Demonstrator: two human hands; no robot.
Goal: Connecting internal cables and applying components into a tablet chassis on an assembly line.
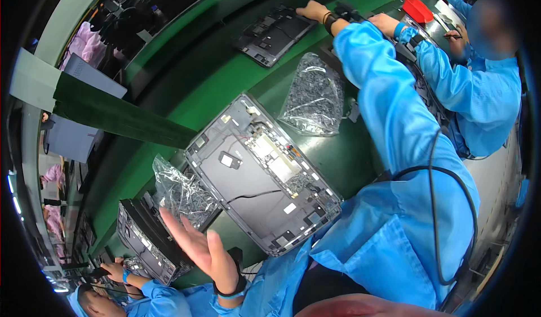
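Two hands, one at a shell

The far shell (271, 40) lies on the counter (352, 153) toward its far edge, beyond the bag of dark parts (313, 100). It looks thin and stiff, probably light for its width, with a smooth casing that could slip and fragile innards laid bare. Its rim and corners are the sound places to hold. The near shell (234, 187), lying open at the counter's near edge with a board and loose cable showing, likely handles the same way.

The right hand (314, 11) has its fingers bent at one corner of the far shell, touching it; whether they pinch it I cannot tell. The left hand (211, 258) is wide apart, thumb away from fingers, gripping nothing, near the clear bag (183, 190).
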